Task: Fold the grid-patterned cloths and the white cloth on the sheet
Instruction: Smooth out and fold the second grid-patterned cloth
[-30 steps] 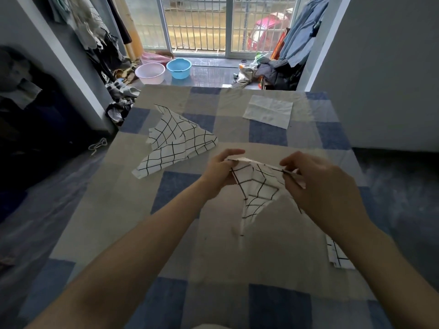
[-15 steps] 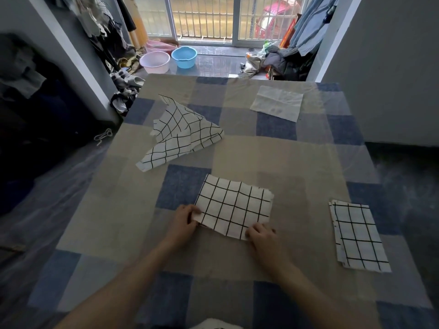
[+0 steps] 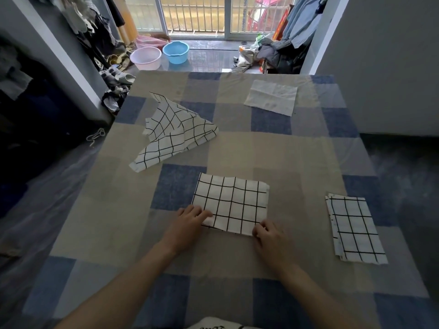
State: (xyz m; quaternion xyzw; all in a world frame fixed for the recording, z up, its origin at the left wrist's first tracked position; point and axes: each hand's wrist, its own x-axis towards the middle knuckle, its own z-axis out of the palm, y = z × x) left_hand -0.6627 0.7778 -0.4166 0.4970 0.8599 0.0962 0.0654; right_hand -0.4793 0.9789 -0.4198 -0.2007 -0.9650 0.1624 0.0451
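- The checked sheet, in blue, tan and grey squares, fills the centre and lower part of the frame and carries every cloth.
- A crumpled grid-patterned cloth lies unfolded left of centre, one corner raised toward the upper left.
- A flat grid-patterned cloth lies as a rectangle at lower centre, its near edge under both hands.
- A folded grid-patterned cloth sits at the right edge of the sheet, well apart from the others, layers visible along its left side.
- The white cloth lies flat at upper right of the sheet, lightly creased.
- The left hand rests at the near left corner of the flat cloth, fingers fairly straight with their tips on the fabric; a released, pressing contact.
- The right hand is at the near right corner, fingers curled at the hem; whether it pinches the cloth cannot be told.
- A pink basin and a blue basin stand on the floor at upper centre-left, just beside each other.
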